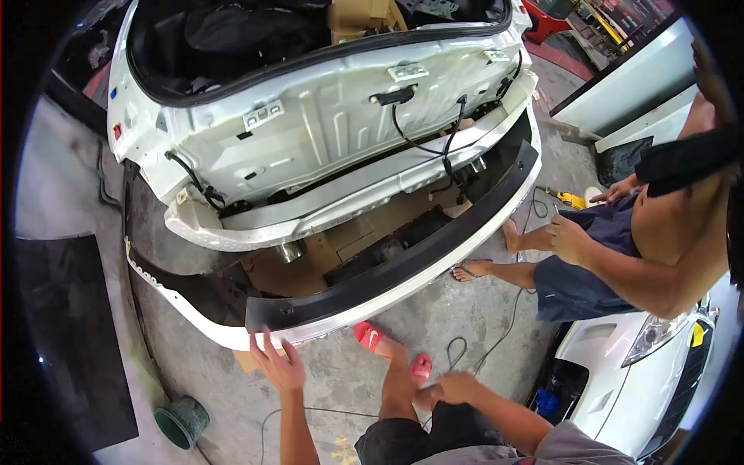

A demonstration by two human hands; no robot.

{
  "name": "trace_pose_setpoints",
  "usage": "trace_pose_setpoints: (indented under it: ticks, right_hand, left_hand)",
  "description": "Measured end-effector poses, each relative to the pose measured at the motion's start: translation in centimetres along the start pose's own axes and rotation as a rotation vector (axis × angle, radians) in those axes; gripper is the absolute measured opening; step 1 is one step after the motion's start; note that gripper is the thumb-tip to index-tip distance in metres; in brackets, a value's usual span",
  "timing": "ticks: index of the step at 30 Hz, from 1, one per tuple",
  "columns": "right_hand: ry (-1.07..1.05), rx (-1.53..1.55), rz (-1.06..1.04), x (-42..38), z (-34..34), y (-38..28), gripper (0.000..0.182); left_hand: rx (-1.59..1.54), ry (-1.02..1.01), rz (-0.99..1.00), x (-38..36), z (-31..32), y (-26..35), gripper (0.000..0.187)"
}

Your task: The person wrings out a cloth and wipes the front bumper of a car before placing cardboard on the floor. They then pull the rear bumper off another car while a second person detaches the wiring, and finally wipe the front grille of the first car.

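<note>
My left hand (pixel 280 366) is raised at the near left corner of a white rear bumper cover (pixel 203 329). Its fingers are spread, and the fingertips overlap the cover's edge in this view. Along the top of the cover runs a long black strip (pixel 372 283), its left end just above that hand. My right hand (pixel 453 390) hangs over my lap, smeared by motion, so its fingers are unclear. Beyond the cover stands a white car body (pixel 310 147) with its trunk open and a white bumper beam (pixel 325 213) exposed.
Another person (pixel 659 225) stands at the right beside a yellow power tool (pixel 572 200). A cable (pixel 496 341) loops over the concrete floor. A dark green bucket (pixel 182 422) and a black panel (pixel 74 341) are at the left. A second white car (pixel 612 380) sits lower right.
</note>
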State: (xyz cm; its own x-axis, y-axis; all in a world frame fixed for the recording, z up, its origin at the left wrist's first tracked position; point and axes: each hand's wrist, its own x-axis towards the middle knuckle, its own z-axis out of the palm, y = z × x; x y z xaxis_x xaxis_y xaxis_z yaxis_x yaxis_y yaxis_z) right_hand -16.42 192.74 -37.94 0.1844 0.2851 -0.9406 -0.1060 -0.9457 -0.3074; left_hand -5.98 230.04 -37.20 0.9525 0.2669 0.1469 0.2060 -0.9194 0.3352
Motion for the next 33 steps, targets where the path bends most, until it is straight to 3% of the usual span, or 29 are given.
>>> trace_pose_setpoints:
  ticks: [2,5,6,7,8,9,10,11,12,13,15,16,18,21,24,26,30,32,33]
  right_hand:
    - [0.076,0.015,-0.058,-0.7,6.4,1.8,0.046]
    - [0.22,0.237,-0.142,-0.3,14.9,4.9,0.049]
    - [0.251,0.4,-0.159,-0.4,16.5,5.3,0.05]
    - [0.271,0.42,-0.155,-1.2,17.3,4.9,0.05]
    - [0.221,0.441,-0.027,-2.5,18.5,4.7,0.05]
    - [0.173,0.464,0.098,-3.5,19.2,4.2,0.05]
    - [0.203,0.488,0.098,-3.9,20.8,3.9,0.05]
    - [0.248,0.409,0.143,-4.6,22.9,3.4,0.05]
    - [0.291,0.331,0.191,-5.1,24.7,3.0,0.05]
    - [0.324,0.361,0.193,-5.8,25.9,2.4,0.05]
    - [0.657,0.347,0.237,-8.0,28.2,0.6,0.041]
    - [0.691,0.371,0.232,-8.2,29.1,0.3,0.041]
    - [0.982,0.571,0.343,-8.4,31.0,-0.4,0.031]
    - [1.004,0.729,0.451,-9.6,33.0,-1.0,0.026]
    - [0.934,0.851,0.54,-9.8,37.3,-0.6,0.027]
    - [0.912,0.91,0.558,-11.2,40.8,0.0,0.028]
    - [0.855,1.1,0.722,-14.7,47.4,-1.2,0.033]
    - [0.906,1.156,0.803,-15.6,50.8,-3.2,0.035]
    - [0.92,1.186,0.838,-16.0,52.4,-4.6,0.036]
  left_hand:
    - [0.091,-0.104,0.066,-5.1,-0.5,-0.3,0.05]
    - [-0.103,-0.39,0.006,-16.7,0.9,-3.4,0.03]
    - [-0.083,-0.629,-0.024,-21.5,1.4,-5.8,0.03]
    - [-0.176,-0.915,-0.016,-28.7,4.4,-12.0,0.024]
    - [-0.074,-1.359,-0.486,-28.7,1.9,-9.1,0.031]
    - [-0.214,-1.344,-0.462,-32.6,0.9,-10.4,0.04]
    - [-0.396,-1.539,-0.285,-35.0,-0.7,-11.3,0.054]
    - [-0.49,-1.514,-0.634,-38.2,-1.0,-12.4,0.048]
    - [-0.659,-1.349,-0.841,-39.2,-2.8,-12.3,0.048]
    - [-0.644,-1.356,-0.796,-38.7,-2.8,-12.5,0.048]
    - [-0.482,-1.323,-0.544,-37.2,-3.1,-13.1,0.05]
    - [-0.405,-1.29,-0.424,-36.3,-3.3,-13.2,0.052]
    - [-0.245,-1.209,-0.196,-34.4,-4.9,-13.6,0.054]
    - [-0.017,-1.064,-0.346,-30.0,-6.4,-11.2,0.036]
    - [-0.031,-0.897,-0.077,-26.3,-8.5,-11.0,0.021]
    - [-0.028,-0.865,-0.099,-24.2,-8.6,-11.6,0.02]
    - [-0.127,-0.886,-0.041,-21.6,-10.5,-10.0,0.02]
    - [-0.117,-1.006,0.185,-20.6,-10.1,-9.8,0.021]
    - [-0.12,-1.003,0.195,-20.2,-10.0,-9.6,0.021]
